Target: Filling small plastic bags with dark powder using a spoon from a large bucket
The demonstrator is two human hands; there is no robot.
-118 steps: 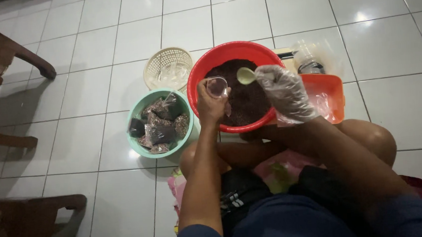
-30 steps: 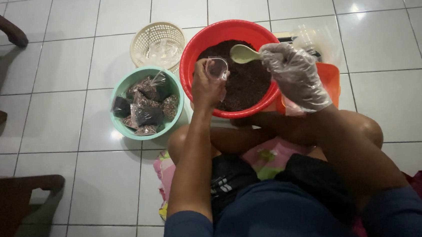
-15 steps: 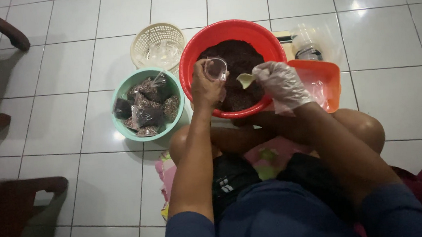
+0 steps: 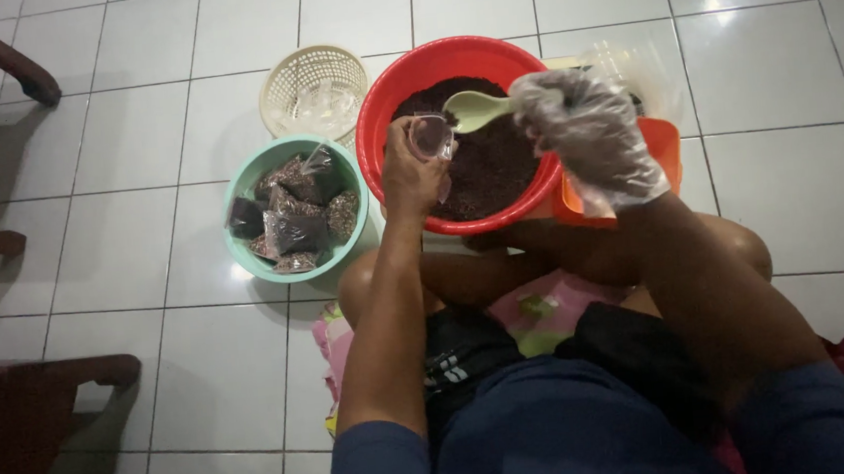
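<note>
The bare left hand [image 4: 415, 172] pinches a small clear plastic bag [image 4: 431, 134] open over the red basin [image 4: 388, 119]; thin, limp and light, it is best held at its mouth. The gloved right hand [image 4: 590, 134] grips a pale green spoon [image 4: 477, 110] above the dark crumbly mix [image 4: 492, 166].

- The right hand [image 4: 590, 138] wears a thin, clear plastic glove, loose and crinkled, ending in a ragged cuff at the wrist.
- The left hand [image 4: 412, 173] is bare, and both forearms are uncovered.
- Short dark blue sleeves [image 4: 375, 466] show at 6 o'clock.
- The blue shirt carries a small white print at its lower edge.
- Dark shorts [image 4: 471, 348] bear small white markings.
</note>
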